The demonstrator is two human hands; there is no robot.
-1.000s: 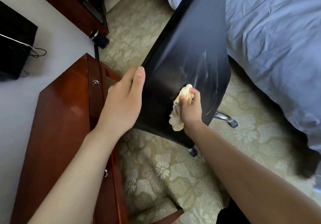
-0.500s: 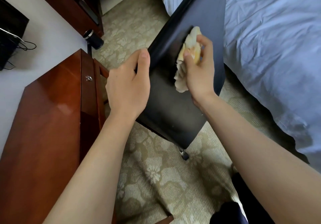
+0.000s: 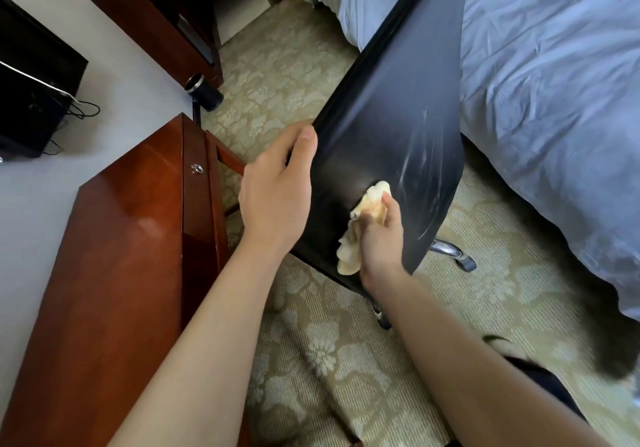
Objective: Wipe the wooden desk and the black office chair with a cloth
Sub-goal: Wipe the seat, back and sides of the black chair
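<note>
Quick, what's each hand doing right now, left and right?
Left hand: closed, gripping the edge of the black office chair.
Right hand: closed, holding the cloth against the chair's back.

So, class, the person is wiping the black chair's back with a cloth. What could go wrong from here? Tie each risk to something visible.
1. The chair stands on a wheeled base; only the left hand grips its edge, so hard wiping might roll it toward the bed.
2. The cloth is bunched in the right hand, and pale streaks show beside it; smears may remain.
</note>
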